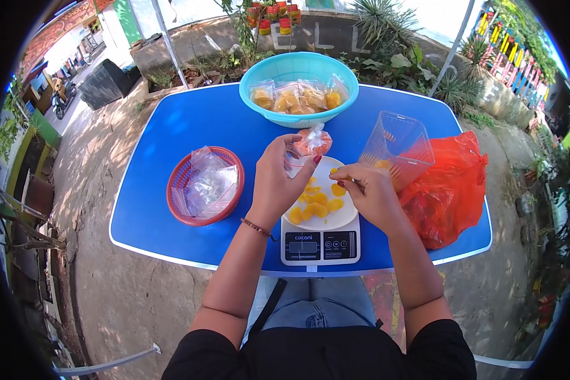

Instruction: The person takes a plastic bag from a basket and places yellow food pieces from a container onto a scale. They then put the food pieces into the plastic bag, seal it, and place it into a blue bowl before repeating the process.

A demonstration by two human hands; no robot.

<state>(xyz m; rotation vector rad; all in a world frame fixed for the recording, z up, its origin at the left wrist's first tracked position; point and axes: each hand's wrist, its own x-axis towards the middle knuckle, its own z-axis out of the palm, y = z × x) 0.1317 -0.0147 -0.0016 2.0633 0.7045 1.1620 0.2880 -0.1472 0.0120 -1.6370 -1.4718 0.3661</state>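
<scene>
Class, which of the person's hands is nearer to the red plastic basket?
Left. The left hand is left of the white plate, toward the red plastic basket; the right hand is farther off, at the plate's right side.

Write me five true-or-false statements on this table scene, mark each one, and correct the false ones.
1. The red basket stands left of the scale. True.
2. The turquoise basin holds nothing. False: filled clear bags sit inside.
3. Yellow slices lie on the white plate. True.
4. The red-orange plastic bag lies left of the scale. False: it lies to the right.
5. A bracelet circles the right wrist. False: it circles the left wrist.
</scene>
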